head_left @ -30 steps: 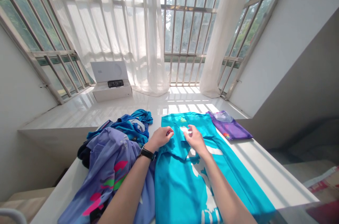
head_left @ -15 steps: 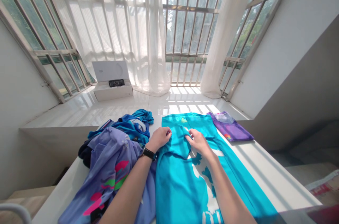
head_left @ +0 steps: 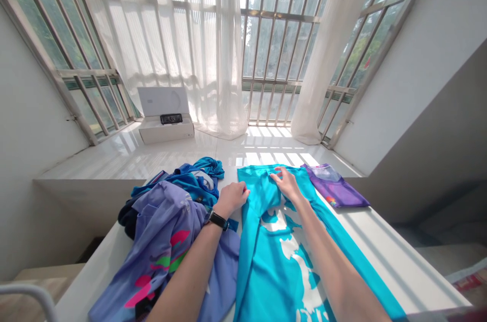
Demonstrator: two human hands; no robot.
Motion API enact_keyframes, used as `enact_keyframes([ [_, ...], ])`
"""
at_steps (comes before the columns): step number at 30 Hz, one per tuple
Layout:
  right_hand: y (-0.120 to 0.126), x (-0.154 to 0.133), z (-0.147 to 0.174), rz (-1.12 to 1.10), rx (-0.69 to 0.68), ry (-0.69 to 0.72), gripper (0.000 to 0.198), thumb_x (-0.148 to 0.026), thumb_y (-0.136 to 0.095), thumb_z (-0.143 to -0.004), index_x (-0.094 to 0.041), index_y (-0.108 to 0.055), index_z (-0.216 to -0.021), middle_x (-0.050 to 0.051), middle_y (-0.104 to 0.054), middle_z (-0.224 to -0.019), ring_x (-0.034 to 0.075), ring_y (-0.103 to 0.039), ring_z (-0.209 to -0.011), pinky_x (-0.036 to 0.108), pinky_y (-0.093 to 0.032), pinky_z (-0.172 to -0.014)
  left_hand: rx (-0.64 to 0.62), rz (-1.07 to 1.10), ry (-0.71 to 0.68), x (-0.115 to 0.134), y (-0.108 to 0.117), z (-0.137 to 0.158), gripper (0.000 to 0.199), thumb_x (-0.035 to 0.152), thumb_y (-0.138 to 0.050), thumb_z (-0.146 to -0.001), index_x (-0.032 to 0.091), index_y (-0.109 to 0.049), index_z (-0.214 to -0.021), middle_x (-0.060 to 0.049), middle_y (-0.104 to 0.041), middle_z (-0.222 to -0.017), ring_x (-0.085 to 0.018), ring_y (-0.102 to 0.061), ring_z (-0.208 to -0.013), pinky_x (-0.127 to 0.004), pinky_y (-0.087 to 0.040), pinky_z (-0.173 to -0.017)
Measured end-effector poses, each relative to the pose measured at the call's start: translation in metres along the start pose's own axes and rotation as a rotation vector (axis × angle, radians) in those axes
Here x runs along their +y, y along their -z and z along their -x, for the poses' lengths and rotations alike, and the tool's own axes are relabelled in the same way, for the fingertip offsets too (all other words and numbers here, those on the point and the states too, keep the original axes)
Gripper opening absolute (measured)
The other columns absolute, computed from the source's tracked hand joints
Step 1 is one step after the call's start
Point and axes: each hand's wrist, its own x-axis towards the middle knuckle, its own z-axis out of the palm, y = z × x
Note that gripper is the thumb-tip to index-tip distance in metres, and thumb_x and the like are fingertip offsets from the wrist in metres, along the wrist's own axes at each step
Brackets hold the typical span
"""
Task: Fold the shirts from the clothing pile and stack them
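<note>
A turquoise T-shirt (head_left: 281, 256) with a white print lies lengthwise on the white table, its left side folded inward. My left hand (head_left: 233, 197), with a black watch on the wrist, is closed on the shirt's left edge. Near the top of the shirt, my right hand (head_left: 288, 184) has thumb and forefinger slightly apart, touching or just above the cloth. Left of the shirt is a loose pile with a lavender garment (head_left: 163, 225) on top, printed in pink and green. A folded purple garment (head_left: 338, 187) lies flat at the right.
An open white box (head_left: 167, 132) with a black object (head_left: 171, 118) in it stands on the window ledge (head_left: 114, 159) behind the table. Sheer curtains (head_left: 205, 58) hang before the barred windows. A white curved rail (head_left: 30, 291) shows at the lower left.
My right hand has let go of the bunched cloth and moved up toward the shirt's top edge. The shirt's left side now lies folded over, and more of the print shows.
</note>
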Motion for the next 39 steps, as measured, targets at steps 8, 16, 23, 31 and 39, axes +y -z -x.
enact_keyframes([
  [8, -0.017, 0.025, 0.019, 0.056, -0.094, -0.004, 0.047, -0.046, -0.073, -0.071, -0.019, -0.072, -0.110, 0.009, -0.075, -0.089, 0.028, -0.070, -0.079, 0.039, -0.052, -0.074, -0.052, -0.021, 0.035, -0.002, 0.002, 0.000, 0.025, 0.039, -0.052, -0.097, 0.023, -0.070, -0.103, -0.011, -0.076, -0.102, -0.029, -0.072, -0.098, -0.034, -0.051, -0.080],
  [16, -0.010, 0.026, 0.022, 0.048, -0.048, 0.007, 0.033, -0.048, -0.050, -0.086, -0.021, -0.069, -0.085, 0.007, -0.073, -0.077, 0.025, -0.068, -0.076, 0.033, -0.047, -0.071, -0.078, -0.140, 0.097, 0.006, 0.012, 0.000, 0.025, 0.035, -0.052, -0.097, 0.018, -0.071, -0.102, -0.016, -0.075, -0.104, -0.032, -0.072, -0.100, -0.037, -0.052, -0.083],
  [23, -0.012, 0.027, 0.024, 0.013, -0.033, 0.004, 0.032, -0.046, -0.049, -0.085, -0.022, -0.069, -0.085, 0.007, -0.074, -0.078, 0.025, -0.069, -0.077, 0.033, -0.049, -0.073, -0.032, -0.122, 0.013, 0.012, 0.023, -0.057, 0.025, 0.028, -0.052, -0.098, 0.022, -0.067, -0.116, -0.013, -0.071, -0.121, -0.029, -0.068, -0.113, -0.035, -0.051, -0.090],
  [31, -0.012, 0.029, 0.020, -0.025, 0.009, -0.026, 0.031, -0.044, -0.047, -0.088, -0.024, -0.071, -0.093, 0.008, -0.077, -0.092, 0.026, -0.071, -0.086, 0.036, -0.053, -0.082, -0.029, -0.080, 0.022, -0.017, 0.003, -0.078, 0.023, 0.032, -0.059, -0.095, 0.024, -0.068, -0.114, -0.011, -0.070, -0.123, -0.028, -0.067, -0.115, -0.032, -0.051, -0.091],
  [39, -0.014, 0.036, 0.014, -0.081, 0.024, -0.088, 0.038, -0.046, -0.052, -0.086, -0.019, -0.069, -0.107, 0.013, -0.076, -0.099, 0.030, -0.071, -0.095, 0.041, -0.056, -0.085, 0.044, -0.046, 0.105, -0.026, -0.008, -0.081, 0.027, 0.037, -0.048, -0.100, 0.022, -0.066, -0.113, -0.010, -0.072, -0.119, -0.027, -0.067, -0.112, -0.033, -0.051, -0.088],
])
